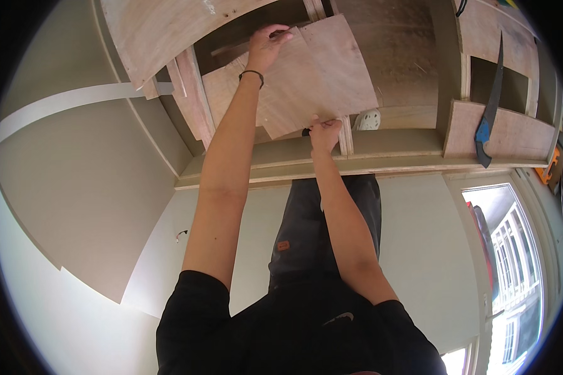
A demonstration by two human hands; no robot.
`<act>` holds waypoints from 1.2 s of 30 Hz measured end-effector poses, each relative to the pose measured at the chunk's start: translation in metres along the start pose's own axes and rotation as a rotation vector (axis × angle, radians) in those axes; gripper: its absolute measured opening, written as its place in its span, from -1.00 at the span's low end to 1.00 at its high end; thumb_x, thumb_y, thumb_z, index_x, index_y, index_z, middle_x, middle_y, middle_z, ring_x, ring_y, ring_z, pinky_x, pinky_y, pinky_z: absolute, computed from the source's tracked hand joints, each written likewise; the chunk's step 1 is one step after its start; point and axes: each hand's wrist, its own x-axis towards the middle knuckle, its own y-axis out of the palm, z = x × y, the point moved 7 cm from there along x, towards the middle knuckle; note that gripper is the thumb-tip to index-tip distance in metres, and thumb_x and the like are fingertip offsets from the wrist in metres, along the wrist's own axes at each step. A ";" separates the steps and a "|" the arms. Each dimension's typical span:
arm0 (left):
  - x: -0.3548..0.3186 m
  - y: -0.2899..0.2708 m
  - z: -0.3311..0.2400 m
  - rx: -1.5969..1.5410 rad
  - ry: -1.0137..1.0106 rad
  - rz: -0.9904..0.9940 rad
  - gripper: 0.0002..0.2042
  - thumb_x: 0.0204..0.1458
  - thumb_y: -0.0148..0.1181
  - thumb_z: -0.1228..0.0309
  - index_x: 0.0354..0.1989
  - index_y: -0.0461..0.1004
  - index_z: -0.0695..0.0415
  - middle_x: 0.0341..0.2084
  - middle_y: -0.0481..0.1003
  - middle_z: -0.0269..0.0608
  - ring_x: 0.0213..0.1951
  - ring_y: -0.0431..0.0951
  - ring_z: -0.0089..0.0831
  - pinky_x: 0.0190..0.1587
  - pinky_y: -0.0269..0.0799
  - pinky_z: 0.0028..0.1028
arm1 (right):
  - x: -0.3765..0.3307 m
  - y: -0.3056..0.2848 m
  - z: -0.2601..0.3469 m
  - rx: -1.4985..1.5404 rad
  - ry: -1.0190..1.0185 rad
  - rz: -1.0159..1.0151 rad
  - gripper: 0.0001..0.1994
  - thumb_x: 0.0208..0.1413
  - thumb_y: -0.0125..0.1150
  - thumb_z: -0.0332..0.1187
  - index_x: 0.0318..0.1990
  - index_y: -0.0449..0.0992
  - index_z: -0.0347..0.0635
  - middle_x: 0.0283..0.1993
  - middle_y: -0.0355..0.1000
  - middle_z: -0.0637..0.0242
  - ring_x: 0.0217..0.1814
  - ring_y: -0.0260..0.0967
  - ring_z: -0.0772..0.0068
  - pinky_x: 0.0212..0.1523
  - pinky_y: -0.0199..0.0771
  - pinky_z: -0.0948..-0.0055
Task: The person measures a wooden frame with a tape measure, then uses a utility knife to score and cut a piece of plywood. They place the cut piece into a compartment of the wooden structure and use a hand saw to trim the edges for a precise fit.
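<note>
Two thin plywood sheets, a left one (256,94) and a right one (341,65), overlap across a wooden frame in front of me. My left hand (267,47), a dark band at its wrist, reaches to their far edge with fingers bent and closed around that edge near the overlap. At the near edge, my right hand (324,135) is closed in a fist beside a short wooden crosspiece (345,134). A small dark thing pokes out at the fist's left side; its kind is hidden by the fingers.
A handsaw (486,130) with a blue and black handle lies on plywood at the right. Another plywood panel (162,37) covers the far left. A long frame rail (394,147) runs before my legs. A white perforated shoe (367,120) shows inside the frame. A pale strip (62,102) curves at left.
</note>
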 end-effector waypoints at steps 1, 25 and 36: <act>0.000 0.000 0.000 -0.006 -0.022 0.017 -0.65 -0.02 0.42 0.17 -0.10 0.65 0.07 -0.28 0.62 -0.20 -0.21 0.56 -0.42 -0.07 0.47 -0.42 | 0.000 0.000 -0.001 0.015 0.018 -0.004 -0.63 0.03 0.41 -0.37 -0.15 0.29 -0.25 -0.22 0.46 0.14 -0.17 0.47 0.14 -0.05 0.45 0.20; 0.003 0.000 -0.032 0.489 0.238 0.264 -0.71 0.19 0.09 0.42 0.07 0.44 -0.15 -0.22 0.45 -0.18 -0.15 0.50 -0.16 -0.06 0.44 -0.25 | -0.003 -0.003 0.010 0.008 0.042 0.071 -0.64 0.05 0.38 -0.39 -0.18 0.25 -0.25 -0.25 0.40 0.17 -0.21 0.40 0.18 -0.07 0.42 0.24; 0.011 -0.003 -0.041 0.508 0.310 0.329 -0.74 0.09 0.08 0.51 -0.03 0.46 0.05 -0.26 0.52 -0.01 -0.20 0.53 -0.04 -0.13 0.45 -0.21 | -0.008 -0.005 0.022 -0.070 -0.043 0.034 -0.62 0.04 0.39 -0.39 -0.17 0.24 -0.27 -0.26 0.40 0.15 -0.19 0.41 0.15 -0.08 0.42 0.20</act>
